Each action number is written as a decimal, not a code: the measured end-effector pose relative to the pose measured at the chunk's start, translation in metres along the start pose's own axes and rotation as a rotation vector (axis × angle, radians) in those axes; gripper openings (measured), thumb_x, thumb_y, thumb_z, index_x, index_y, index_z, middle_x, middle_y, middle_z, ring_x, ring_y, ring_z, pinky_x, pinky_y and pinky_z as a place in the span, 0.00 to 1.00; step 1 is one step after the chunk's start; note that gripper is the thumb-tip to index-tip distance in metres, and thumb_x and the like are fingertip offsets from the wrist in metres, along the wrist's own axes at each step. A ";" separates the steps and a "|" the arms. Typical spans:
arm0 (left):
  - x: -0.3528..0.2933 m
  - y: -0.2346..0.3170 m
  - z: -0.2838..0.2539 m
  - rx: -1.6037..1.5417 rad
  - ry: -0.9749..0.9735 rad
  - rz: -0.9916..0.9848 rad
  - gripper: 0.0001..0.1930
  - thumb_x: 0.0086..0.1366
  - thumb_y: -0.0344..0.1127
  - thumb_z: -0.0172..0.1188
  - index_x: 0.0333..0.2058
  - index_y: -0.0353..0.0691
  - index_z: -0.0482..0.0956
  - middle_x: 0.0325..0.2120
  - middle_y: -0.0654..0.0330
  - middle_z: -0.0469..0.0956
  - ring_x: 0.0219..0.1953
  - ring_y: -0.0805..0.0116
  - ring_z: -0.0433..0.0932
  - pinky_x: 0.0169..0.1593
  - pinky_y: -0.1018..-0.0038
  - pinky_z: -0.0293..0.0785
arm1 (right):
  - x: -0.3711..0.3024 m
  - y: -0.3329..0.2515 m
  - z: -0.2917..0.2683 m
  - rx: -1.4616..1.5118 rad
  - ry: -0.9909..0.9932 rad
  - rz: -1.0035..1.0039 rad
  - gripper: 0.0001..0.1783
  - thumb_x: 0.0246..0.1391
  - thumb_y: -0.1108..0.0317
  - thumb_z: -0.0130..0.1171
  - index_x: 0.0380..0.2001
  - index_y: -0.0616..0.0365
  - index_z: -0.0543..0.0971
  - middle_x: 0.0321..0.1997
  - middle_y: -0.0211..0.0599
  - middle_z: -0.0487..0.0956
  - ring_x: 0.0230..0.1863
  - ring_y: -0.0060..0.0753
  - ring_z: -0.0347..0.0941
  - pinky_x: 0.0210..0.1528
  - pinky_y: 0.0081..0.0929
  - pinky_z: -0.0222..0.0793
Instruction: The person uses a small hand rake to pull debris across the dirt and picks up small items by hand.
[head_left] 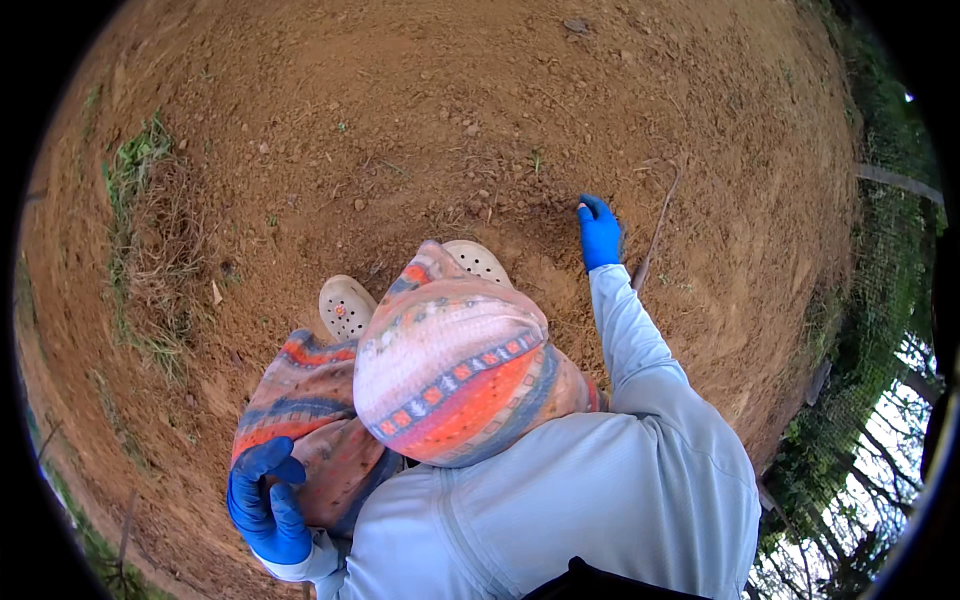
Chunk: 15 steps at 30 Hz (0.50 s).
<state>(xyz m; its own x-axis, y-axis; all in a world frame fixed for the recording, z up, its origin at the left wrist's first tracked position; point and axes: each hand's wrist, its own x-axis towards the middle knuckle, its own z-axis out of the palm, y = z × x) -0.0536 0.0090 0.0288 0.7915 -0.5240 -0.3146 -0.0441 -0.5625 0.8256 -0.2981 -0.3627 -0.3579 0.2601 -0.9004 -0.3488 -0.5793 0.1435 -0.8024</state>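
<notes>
Two blue-gloved hands: right hand, fingers together, fingertips touching bare soil at 1 o'clock beside a thin stick; left hand, curled loosely, empty, rests by patterned knee at 7 o'clock.

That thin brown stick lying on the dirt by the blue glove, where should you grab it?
Probably near the lower end of the thin brown stick, which lies closest to the right hand in its blue rubber glove. Come from above and pinch across it: it lies flat on the loose reddish soil, long and narrow, so fingers fit either side.
</notes>
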 end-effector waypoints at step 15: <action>0.024 0.011 0.015 0.131 -0.033 -0.017 0.16 0.67 0.39 0.45 0.43 0.32 0.73 0.28 0.63 0.70 0.30 0.76 0.66 0.38 0.78 0.65 | 0.038 -0.076 0.125 -0.828 -0.454 -0.581 0.24 0.48 0.60 0.58 0.51 0.48 0.72 0.47 0.42 0.74 0.46 0.47 0.71 0.48 0.42 0.67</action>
<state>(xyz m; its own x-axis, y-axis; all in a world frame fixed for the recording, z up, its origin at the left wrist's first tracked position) -0.0438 -0.0189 0.0230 0.7721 -0.5336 -0.3451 -0.1123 -0.6490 0.7524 -0.1477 -0.3563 -0.3704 0.8207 -0.4829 -0.3055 -0.5705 -0.7233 -0.3891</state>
